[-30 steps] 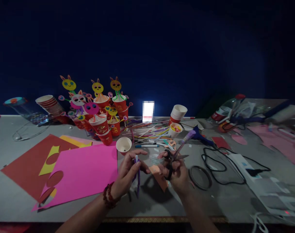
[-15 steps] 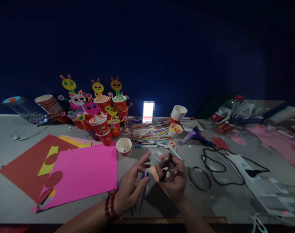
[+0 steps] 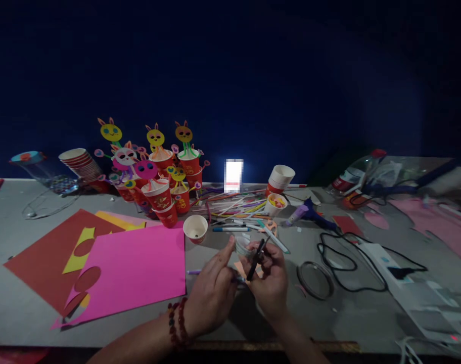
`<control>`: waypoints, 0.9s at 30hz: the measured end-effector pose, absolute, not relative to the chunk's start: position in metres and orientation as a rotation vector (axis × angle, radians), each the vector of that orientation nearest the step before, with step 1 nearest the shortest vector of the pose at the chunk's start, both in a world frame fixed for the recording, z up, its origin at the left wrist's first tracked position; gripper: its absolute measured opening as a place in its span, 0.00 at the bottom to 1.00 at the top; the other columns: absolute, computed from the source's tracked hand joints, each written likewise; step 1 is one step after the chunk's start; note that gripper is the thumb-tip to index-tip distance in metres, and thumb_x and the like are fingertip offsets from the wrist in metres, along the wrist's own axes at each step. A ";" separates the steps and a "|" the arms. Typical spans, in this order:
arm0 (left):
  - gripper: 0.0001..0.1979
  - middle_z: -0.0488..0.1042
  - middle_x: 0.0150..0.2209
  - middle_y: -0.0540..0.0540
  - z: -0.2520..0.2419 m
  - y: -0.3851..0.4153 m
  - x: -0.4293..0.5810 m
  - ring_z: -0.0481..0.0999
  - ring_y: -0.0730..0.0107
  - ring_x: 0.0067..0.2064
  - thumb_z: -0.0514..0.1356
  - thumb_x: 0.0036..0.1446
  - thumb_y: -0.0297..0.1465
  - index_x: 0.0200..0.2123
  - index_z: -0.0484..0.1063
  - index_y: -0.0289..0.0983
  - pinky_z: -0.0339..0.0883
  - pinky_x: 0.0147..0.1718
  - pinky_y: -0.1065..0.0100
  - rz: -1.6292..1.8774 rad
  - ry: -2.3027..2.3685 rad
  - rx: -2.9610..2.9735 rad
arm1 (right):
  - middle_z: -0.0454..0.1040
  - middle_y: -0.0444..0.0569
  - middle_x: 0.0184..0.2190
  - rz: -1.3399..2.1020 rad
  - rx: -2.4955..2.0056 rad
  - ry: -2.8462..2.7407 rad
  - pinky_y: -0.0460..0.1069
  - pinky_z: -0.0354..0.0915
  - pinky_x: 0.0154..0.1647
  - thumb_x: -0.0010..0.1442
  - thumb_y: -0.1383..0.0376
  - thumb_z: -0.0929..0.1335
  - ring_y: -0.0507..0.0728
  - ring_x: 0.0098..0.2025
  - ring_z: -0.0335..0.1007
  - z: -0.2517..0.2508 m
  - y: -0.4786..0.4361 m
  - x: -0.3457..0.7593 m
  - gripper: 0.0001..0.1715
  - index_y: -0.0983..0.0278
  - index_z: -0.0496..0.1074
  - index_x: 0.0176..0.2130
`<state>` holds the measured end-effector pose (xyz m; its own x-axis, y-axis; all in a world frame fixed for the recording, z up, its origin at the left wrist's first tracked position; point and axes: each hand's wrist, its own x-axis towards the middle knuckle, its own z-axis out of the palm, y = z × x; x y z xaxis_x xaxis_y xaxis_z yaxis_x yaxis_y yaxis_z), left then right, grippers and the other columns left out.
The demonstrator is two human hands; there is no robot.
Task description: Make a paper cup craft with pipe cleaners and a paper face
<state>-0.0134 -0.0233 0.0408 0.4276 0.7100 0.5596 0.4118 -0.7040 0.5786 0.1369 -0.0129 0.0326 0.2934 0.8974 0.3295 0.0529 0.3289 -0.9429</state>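
My left hand (image 3: 215, 288) is closed round a thin purple stick (image 3: 194, 272). One end juts out to the left, and the other shows by my fingertips. My left index finger stretches forward beside a clear ring-shaped thing (image 3: 242, 244), perhaps a roll of tape. My right hand (image 3: 272, 278) is closed on what look like black-handled scissors (image 3: 256, 260), their blades mostly hidden by the fingers. A piece of peach-coloured paper (image 3: 239, 266) lies partly under the hands. An upright paper cup (image 3: 195, 230) stands just beyond my left hand.
Pink paper (image 3: 139, 268) and brown paper (image 3: 41, 258) lie at left. Red cups with paper bunny figures (image 3: 156, 194) stand behind. Pipe cleaners and pens (image 3: 238, 207) are strewn mid-table. A black cable (image 3: 352, 288), a power strip (image 3: 401, 288) and a dark ring (image 3: 314, 279) lie at right.
My left fingers have closed in, and the purple stick has swung from hanging downward to lying sideways. The black-handled scissors have turned in my right hand. The view has shifted slightly.
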 end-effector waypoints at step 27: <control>0.17 0.51 0.69 0.32 0.036 -0.015 -0.012 0.55 0.54 0.68 0.50 0.58 0.15 0.47 0.64 0.36 0.63 0.59 0.50 1.158 0.786 2.453 | 0.73 0.42 0.34 0.970 -1.090 -0.780 0.44 0.64 0.22 0.50 0.61 0.76 0.47 0.21 0.62 0.056 -0.008 0.149 0.18 0.59 0.68 0.38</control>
<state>-0.0116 -0.0150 0.0358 0.5213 0.5992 0.6076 0.3434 -0.7991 0.4934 0.1487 -0.0084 0.0559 0.3869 0.9207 0.0516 -0.2476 0.1577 -0.9559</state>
